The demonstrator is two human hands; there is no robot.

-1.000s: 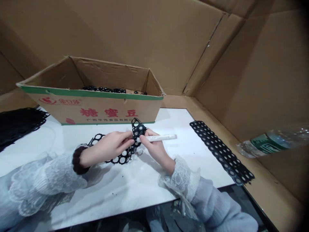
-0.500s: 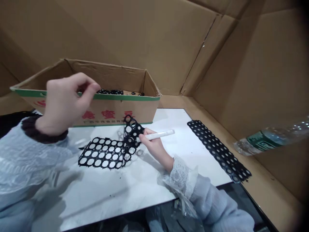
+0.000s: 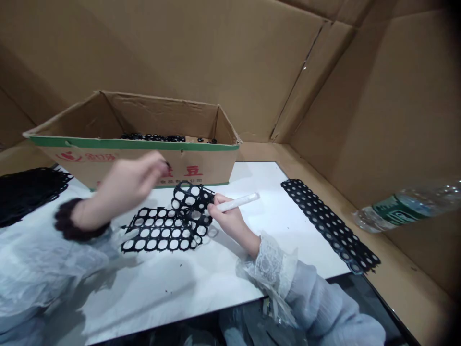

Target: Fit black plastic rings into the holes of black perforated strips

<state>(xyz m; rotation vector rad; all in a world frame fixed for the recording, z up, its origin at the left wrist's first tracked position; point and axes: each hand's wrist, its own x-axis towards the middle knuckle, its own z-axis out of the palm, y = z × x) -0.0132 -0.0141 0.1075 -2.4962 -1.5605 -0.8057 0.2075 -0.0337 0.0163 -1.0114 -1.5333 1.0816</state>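
Note:
My right hand (image 3: 233,222) is closed around a white pen-like tool (image 3: 239,202) and the edge of a black sheet of round holes (image 3: 187,210). One end of this sheet is lifted and folded over; the other lies flat on the white board (image 3: 201,283). My left hand (image 3: 131,181) hovers just left of the lifted end, apart from it, fingers pinched together and smeared by motion. A small dark spot shows at its fingertips, too blurred to name.
Behind the sheet stands an open cardboard box (image 3: 216,153) holding small black pieces. A pile of black sheets (image 3: 29,192) lies at left. Another perforated strip (image 3: 327,223) rests at right, near a clear plastic bottle (image 3: 399,210). Cardboard walls (image 3: 252,62) enclose the back and right.
My left hand has come down and right from the box's front rim toward the black sheet. The sheet's raised end has tipped left. My right hand has kept its hold.

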